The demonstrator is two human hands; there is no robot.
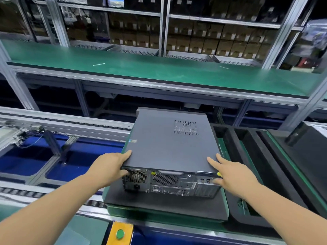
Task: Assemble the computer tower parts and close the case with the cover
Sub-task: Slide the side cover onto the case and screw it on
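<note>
Grey sheet metal fills the middle of the frame: the computer case (169,156) lies on its side on a black pad (164,206), its cover (168,145) already lying flat across the top and its back panel of fan grilles and ports facing the lower edge of the picture. The long axis of the case runs away from the person, toward the upper middle of the frame, leaning a little to the right.

At lower left, the left hand (108,167) meets the near-left corner of the case. Its fingers lie along the cover's edge while the thumb seems to hook down by the grille, so the grip looks like a loose hold on that corner; how firm it is I cannot tell.

At lower right, the right hand (230,175) rests at the near-right corner with fingers spread and fairly straight on the cover, a wide grip that closes on nothing.

Both hands sit at the near end, about equally close. Any seating push on the cover would likely run along the long axis, away from the hands. Further right, other black pads (247,156) stand on the counter.
</note>
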